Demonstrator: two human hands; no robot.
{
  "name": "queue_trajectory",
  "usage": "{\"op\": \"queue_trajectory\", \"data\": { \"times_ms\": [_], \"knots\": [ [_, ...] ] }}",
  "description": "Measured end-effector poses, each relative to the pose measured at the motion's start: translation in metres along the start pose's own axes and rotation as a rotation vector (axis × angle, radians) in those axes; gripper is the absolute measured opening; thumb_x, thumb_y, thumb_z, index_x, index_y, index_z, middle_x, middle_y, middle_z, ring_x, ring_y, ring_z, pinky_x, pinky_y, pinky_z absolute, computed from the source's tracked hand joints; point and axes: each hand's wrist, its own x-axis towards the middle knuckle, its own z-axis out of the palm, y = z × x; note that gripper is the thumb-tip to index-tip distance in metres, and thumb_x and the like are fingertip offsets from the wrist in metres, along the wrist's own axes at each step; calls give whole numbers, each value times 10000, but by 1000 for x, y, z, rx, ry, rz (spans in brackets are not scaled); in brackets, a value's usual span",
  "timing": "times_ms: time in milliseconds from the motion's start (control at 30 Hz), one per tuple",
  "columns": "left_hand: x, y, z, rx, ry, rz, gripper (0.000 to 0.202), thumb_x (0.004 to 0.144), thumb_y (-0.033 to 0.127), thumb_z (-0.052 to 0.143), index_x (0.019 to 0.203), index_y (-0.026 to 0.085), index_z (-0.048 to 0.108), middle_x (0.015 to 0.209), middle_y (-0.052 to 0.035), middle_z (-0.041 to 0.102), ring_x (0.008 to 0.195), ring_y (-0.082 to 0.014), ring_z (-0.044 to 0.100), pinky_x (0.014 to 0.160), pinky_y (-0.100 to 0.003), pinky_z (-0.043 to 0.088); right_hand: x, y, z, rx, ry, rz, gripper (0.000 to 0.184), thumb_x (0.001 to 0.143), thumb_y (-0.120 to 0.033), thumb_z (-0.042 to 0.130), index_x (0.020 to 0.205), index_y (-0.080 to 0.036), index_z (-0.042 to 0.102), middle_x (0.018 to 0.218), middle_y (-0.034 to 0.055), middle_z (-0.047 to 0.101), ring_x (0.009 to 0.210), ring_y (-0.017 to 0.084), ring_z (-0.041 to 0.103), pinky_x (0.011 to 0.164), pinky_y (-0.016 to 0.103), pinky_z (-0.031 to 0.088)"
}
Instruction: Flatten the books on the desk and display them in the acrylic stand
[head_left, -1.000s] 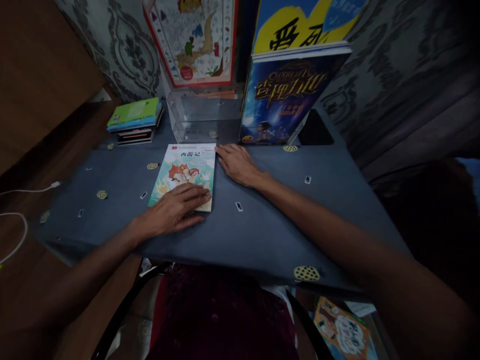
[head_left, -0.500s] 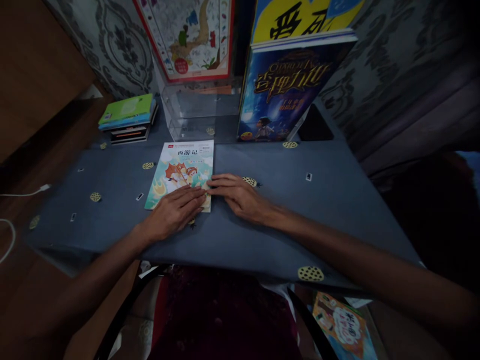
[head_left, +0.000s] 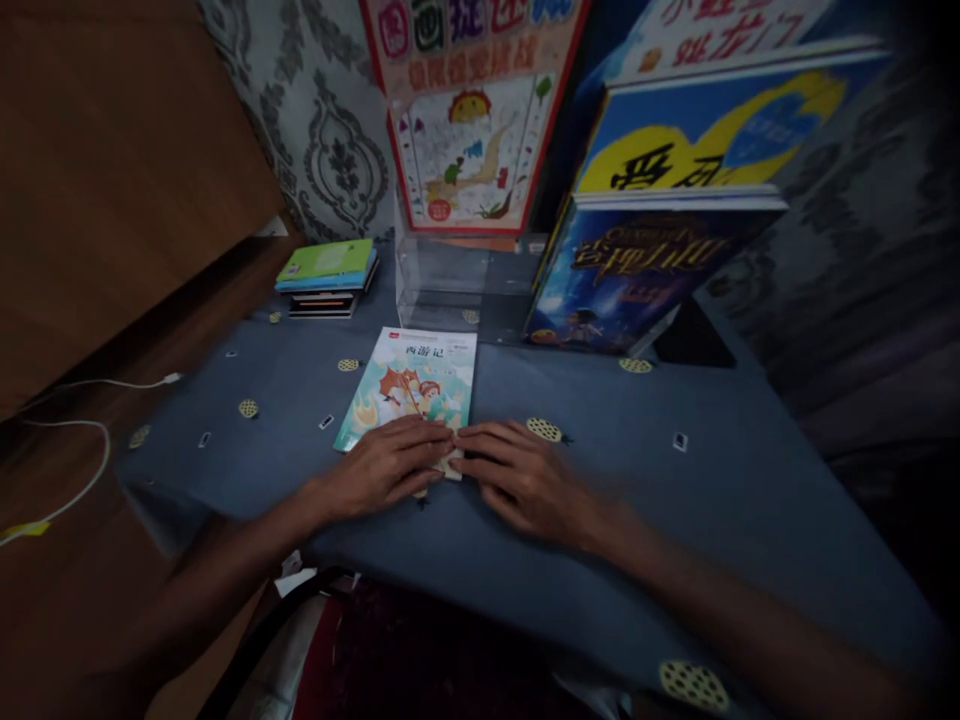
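Observation:
A thin picture-covered book (head_left: pixel 409 385) with a white and teal cover lies flat and closed on the cloth-covered table (head_left: pixel 585 500). My left hand (head_left: pixel 394 462) rests palm down over its lower part, fingers stretched toward the right edge. From the other side my right hand (head_left: pixel 525 475) reaches in, its fingertips at the book's lower right edge and meeting those of the left hand. Both hands have their fingers out flat and grip nothing. The book's lower edge is partly hidden under the hands.
Behind the book stands a clear acrylic rack (head_left: pixel 439 285) holding a red-bordered book (head_left: pixel 472 150). To its right, a dark blue book (head_left: pixel 622 270) stands before a blue and yellow one (head_left: pixel 675 140). A small stack of books (head_left: pixel 326 275) sits at the back left; a white cable (head_left: pixel 109 450) trails at far left.
The camera view has tilted up and turned left, so everything sits lower and further right. My hands stay at the book's lower right; the book remains in place on the table.

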Motion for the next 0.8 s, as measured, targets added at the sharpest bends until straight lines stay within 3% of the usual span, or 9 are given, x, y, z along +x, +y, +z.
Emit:
{"op": "queue_trajectory", "data": {
  "times_ms": [133,300,400,500,633,800],
  "knots": [
    [-10,-11,-5,38,-72,-120,412,1054,366,478,1428,208,552,1506,-111,565,1422,-217,509,1222,-484,383,4,-3,1,-14,25,11,269,938,-177,539,1123,-210,732,1088,109,746,1056,273,668,864,475,575],
    [-27,-34,-13,74,-124,-292,519,1061,366,447,1567,276,379,1610,-85,439,1515,-214,374,1266,-510,271,4,-2,7,41,63,65,212,991,-230,554,1111,-220,728,1068,92,750,1062,250,678,890,453,578],
    [-33,-50,-16,56,-116,-376,597,1056,417,439,1610,248,292,1658,-119,341,1553,-242,292,1260,-507,269,5,6,11,10,51,161,244,1005,-254,542,1171,-231,719,1159,108,741,1105,261,673,912,463,584],
    [-32,-66,-13,41,-112,-462,720,1015,558,471,1605,182,300,1683,-170,259,1573,-290,226,1248,-487,290,13,21,15,-112,-4,280,329,996,-312,561,1287,-211,679,1366,158,659,1279,318,598,992,517,553],
    [-14,-84,-2,45,-50,-619,762,981,616,490,1560,135,369,1645,-235,315,1539,-350,301,1207,-507,348,41,49,20,-205,-89,459,483,983,-383,576,1404,-148,597,1504,198,546,1419,344,479,1111,531,465],
    [22,-96,7,-110,138,-731,693,909,441,648,1498,143,439,1485,-222,533,1409,-367,487,1159,-525,392,77,69,24,-259,-153,670,561,992,-404,528,1446,-75,538,1550,223,488,1461,346,421,1165,523,389]
  ]
}}
